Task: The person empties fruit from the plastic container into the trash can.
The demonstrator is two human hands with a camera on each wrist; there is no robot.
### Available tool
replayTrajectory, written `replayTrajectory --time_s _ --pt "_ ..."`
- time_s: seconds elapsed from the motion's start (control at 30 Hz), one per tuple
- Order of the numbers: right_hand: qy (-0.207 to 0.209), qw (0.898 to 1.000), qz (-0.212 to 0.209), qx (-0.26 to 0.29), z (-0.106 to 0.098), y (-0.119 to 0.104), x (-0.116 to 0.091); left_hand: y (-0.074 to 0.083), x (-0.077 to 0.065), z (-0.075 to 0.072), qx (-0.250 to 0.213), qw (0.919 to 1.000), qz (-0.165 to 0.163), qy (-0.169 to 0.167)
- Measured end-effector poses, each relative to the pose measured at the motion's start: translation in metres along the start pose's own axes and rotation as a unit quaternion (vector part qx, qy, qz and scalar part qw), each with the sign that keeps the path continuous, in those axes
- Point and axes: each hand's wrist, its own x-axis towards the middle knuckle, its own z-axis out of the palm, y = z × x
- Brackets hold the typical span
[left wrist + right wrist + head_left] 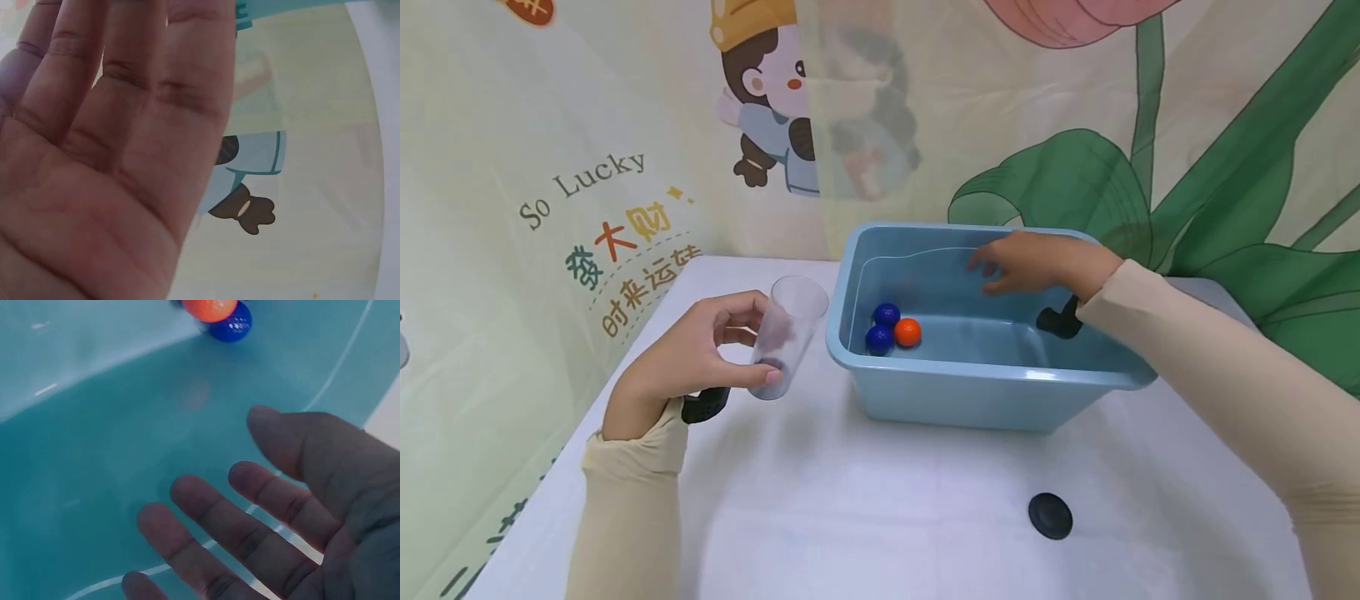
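My left hand grips a clear, tapered plastic cup between thumb and fingers, left of the blue tub. The cup leans a little to the right with its mouth up. In the left wrist view the palm and fingers fill much of the picture and the cup is out of sight. My right hand hovers inside the light blue tub, fingers spread and holding nothing. At the tub's left end lie an orange ball and two dark blue balls, close together and apart from the right hand.
A small black disc lies on the white tablecloth in front of the tub. Behind the table hangs a printed cloth with a cartoon figure and large green leaves. Each wrist carries a black camera mount.
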Motion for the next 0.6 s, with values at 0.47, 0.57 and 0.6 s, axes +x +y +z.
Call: replayTrajectory --time_s 0.47,0.57,0.6 --pt "-0.049 0.998 -0.019 0.041 0.022 -0.005 0.049 -0.006 0.010 0.005 -0.022 0.9979 0.000 0.060" --pt "-0.065 0.997 -0.015 0.050 0.027 -0.008 0.059 -0.008 0.012 0.006 -0.020 0.9975 0.008 0.067" --pt "-0.070 0.996 -0.015 0.052 0.028 -0.009 0.062 -0.009 0.013 0.007 -0.019 0.9974 0.010 0.069"
